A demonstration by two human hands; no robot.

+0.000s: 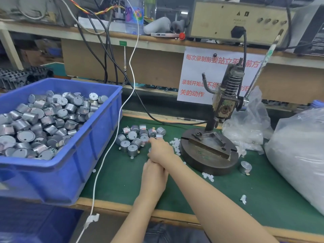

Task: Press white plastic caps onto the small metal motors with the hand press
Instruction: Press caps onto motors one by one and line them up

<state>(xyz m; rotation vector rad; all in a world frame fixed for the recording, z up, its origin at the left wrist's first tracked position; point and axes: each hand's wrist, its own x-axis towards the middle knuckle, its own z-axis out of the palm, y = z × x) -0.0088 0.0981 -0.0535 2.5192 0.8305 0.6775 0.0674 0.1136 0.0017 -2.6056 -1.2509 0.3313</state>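
Right hand [160, 151] at loose motors [135, 140], 9 o'clock of hand press [209, 151]; left hand [154, 178] against its wrist; I cannot tell either grip.

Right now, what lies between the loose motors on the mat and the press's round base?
Head view: scattered white caps, and the right hand stretched out to the loose motors.

The left forearm [133, 213] and the right forearm [219, 199] are shown bare, uncovered from the wrists to the lower edge of the view. The left hand [154, 178] and the right hand [160, 151] are bare as well. Dark, creased fabric [175, 232] is seen between the arms; whether it is clothing cannot be told
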